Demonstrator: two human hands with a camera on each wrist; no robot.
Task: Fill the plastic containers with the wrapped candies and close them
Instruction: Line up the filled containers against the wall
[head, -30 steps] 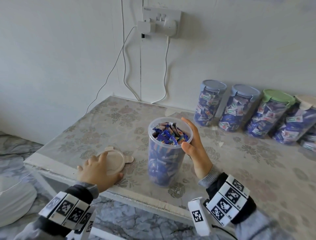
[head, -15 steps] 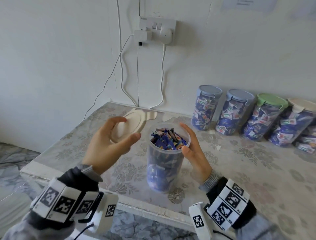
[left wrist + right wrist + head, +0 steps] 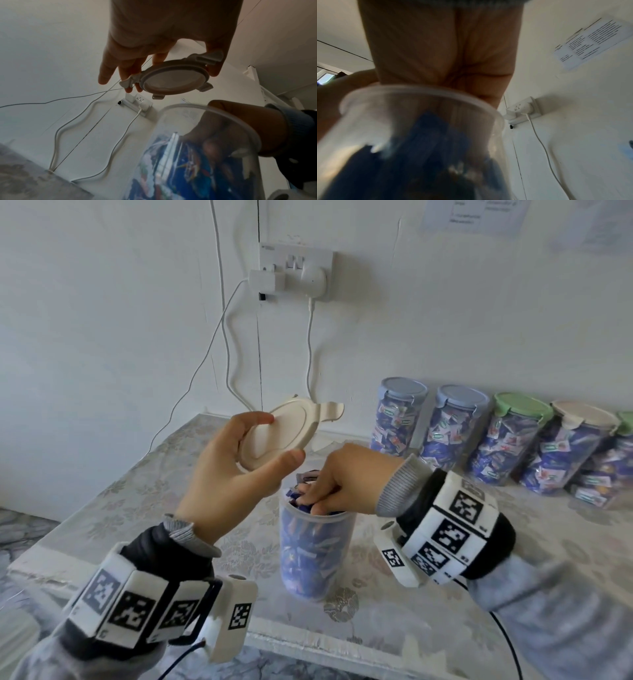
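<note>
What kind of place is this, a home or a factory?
Probably a plain room in a home or small workshop: a table with a floral cover, a wall socket with chargers, and closed candy containers lined against the bare wall.

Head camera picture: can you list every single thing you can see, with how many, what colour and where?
open container: one, clear, full of blue candies, table front
lid: one, cream, held above the container
closed containers: at least five, blue, green and cream lids, along the wall
table: one, floral cover
socket: one, white, on the wall, cables hanging
paper: one, white, upper wall
left hand: holds the lid
right hand: presses on the candies
</note>
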